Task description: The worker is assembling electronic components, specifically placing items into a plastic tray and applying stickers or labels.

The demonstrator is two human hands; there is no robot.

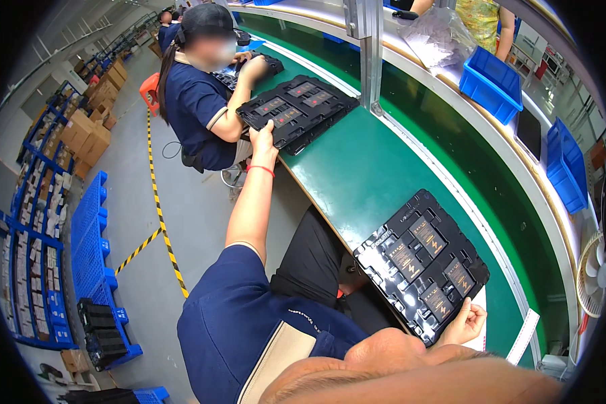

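Observation:
My left arm reaches out to the far side, where my left hand (264, 140) grips the near edge of a black plastic tray (333, 111), thumb on top. That tray holds several flat dark rectangular batteries (286, 116) and overlaps another black tray beneath it. Close to me, a second black plastic tray (380, 262) lies tilted across the green bench, its left corner at the bench edge. Several flat black batteries (427, 236) sit in its pockets. My right hand (466, 322) has its fingers curled and pinches the near right edge of this tray.
A co-worker (198, 87) sits at the far left of the green bench (337, 172), handling another tray. A metal post (372, 60) rises behind it. Blue bins (491, 81) and a fan (592, 275) stand right. Left are a blue pallet (87, 242) and shelves.

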